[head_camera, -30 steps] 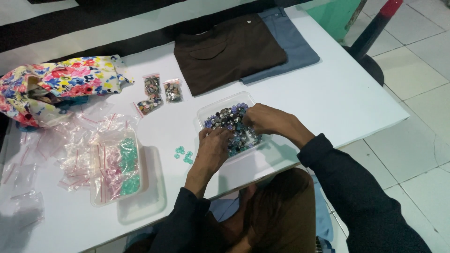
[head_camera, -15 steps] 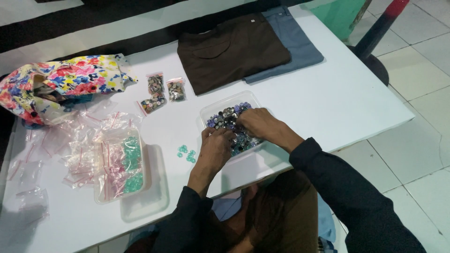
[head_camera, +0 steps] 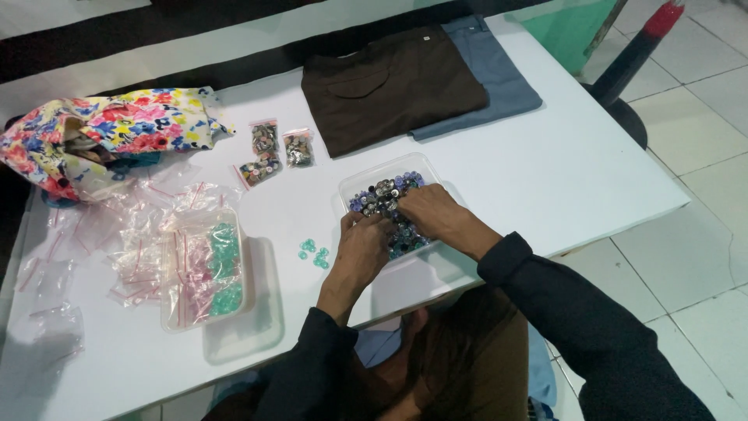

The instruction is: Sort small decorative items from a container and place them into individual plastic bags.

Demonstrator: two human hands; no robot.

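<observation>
Clear tray (head_camera: 354,181) of mixed beads (head_camera: 379,196) near the front edge of the white tabletop (head_camera: 576,171), straight ahead of the body. Both hands down in it. Left hand (head_camera: 363,243) over the tray's near-left corner, fingers curled and pointing away into the beads; whether anything is pinched, cannot tell, fingertips hidden. Right hand (head_camera: 430,214) lying across the tray's right half, knuckles up, fingers bent toward the left hand; grip likewise hidden, cannot tell. Hands nearly touching over the bead heap; uncovered beads just beyond both sets of fingertips, toward the far-left corner. Tray's long axis running diagonally, far-left to near-right.

Small cluster of loose green beads (head_camera: 314,253) on bare tabletop just left of the left hand, nearer to it than to the right. Further left, a second tray (head_camera: 204,313) holding green and pink beads in small bags. Three filled bags (head_camera: 274,150) beyond the tray. Empty bags (head_camera: 93,234) scattered at left, floral pouch (head_camera: 117,129) behind them. Folded brown cloth (head_camera: 393,86) and blue cloth (head_camera: 499,74) at the far edge, well apart from the hands.
</observation>
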